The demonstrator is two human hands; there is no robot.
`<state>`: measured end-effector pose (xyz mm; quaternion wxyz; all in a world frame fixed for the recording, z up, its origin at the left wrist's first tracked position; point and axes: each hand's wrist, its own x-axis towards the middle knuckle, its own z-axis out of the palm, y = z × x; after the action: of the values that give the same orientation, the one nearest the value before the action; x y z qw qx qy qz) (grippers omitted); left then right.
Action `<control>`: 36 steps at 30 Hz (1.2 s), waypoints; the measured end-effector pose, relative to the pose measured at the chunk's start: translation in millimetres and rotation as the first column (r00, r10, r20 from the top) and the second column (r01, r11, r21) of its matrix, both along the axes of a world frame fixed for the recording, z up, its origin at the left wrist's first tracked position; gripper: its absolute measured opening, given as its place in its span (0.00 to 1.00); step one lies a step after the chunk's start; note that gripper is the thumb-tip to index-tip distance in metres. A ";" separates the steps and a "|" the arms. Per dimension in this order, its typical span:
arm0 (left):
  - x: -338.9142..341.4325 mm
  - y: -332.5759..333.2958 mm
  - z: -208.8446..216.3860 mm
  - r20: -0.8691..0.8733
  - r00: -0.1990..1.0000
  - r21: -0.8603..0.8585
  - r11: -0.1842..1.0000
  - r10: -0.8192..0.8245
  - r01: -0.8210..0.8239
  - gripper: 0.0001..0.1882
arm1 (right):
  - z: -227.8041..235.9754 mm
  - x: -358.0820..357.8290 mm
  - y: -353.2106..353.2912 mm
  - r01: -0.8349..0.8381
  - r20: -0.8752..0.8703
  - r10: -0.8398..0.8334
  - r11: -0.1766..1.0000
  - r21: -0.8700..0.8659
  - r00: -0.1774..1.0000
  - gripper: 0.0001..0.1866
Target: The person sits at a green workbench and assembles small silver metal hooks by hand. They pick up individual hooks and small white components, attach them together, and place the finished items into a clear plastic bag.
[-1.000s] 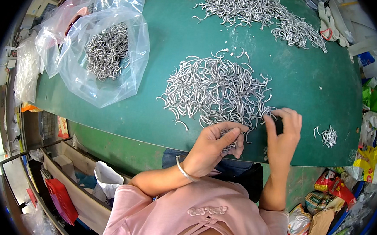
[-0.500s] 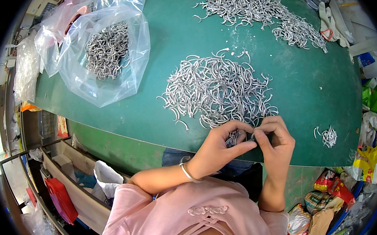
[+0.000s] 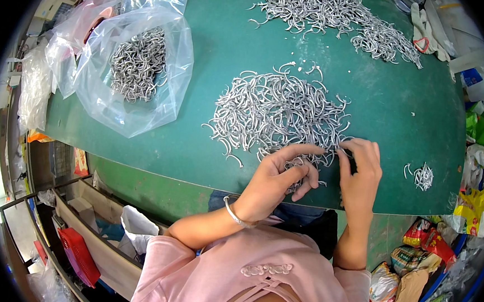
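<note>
A main pile of small curved silver metal pieces (image 3: 278, 111) lies in the middle of the green table (image 3: 215, 48). At its near edge, my left hand (image 3: 279, 179) is curled around several of these pieces, which show between thumb and fingers. Its index finger stretches toward the right hand. My right hand (image 3: 361, 170) is beside the pile's right edge, thumb and index finger pinched together at a curved metal piece (image 3: 345, 152); the fingertips partly cover it.
Another heap of curved pieces (image 3: 341, 17) spreads along the far side. A clear plastic bag (image 3: 170, 98) at the left holds more. One small cluster (image 3: 423, 177) sits near the right edge. White gloves (image 3: 427, 35) lie far right; packages (image 3: 471, 209) stand beyond the table.
My hands have moved apart: the left shifts slightly left and its fingers loosen around the pieces. The right has gone up to the pile's right edge.
</note>
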<state>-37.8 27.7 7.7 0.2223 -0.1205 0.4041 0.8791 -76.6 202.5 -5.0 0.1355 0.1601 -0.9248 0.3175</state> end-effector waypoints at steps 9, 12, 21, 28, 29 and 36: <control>4.0 2.5 1.0 0.113 0.983 0.081 0.987 -0.148 0.139 0.11 | 14.5 25.3 -6.0 0.174 0.298 0.072 0.675 -0.718 0.952 0.08; 5.9 7.0 2.7 0.116 0.986 0.075 0.991 -0.120 0.112 0.11 | 16.4 31.6 -14.1 0.160 0.313 0.139 0.628 -0.762 0.940 0.09; 9.0 6.4 -8.3 0.091 0.989 0.159 0.979 0.114 -0.128 0.10 | 9.4 17.7 -12.2 0.118 0.125 -0.067 0.874 -0.472 0.990 0.10; 4.9 7.6 3.5 0.121 0.984 0.052 0.989 0.130 -0.137 0.09 | 2.1 2.1 -12.5 0.108 -0.084 -0.098 0.986 0.125 0.992 0.08; 5.8 7.5 2.1 0.096 0.986 0.073 0.987 0.137 -0.144 0.09 | 3.0 3.0 -12.1 0.092 -0.080 -0.085 0.992 0.090 0.993 0.07; 4.6 1.6 2.5 0.194 0.981 0.103 0.994 0.005 -0.025 0.11 | 20.2 17.4 -5.4 -0.045 0.110 0.093 0.924 -0.379 0.990 0.06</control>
<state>-33.1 29.4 10.2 0.2599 -0.1967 0.3328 0.8849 -59.2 197.1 15.2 0.0937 0.1433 -0.8473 0.5028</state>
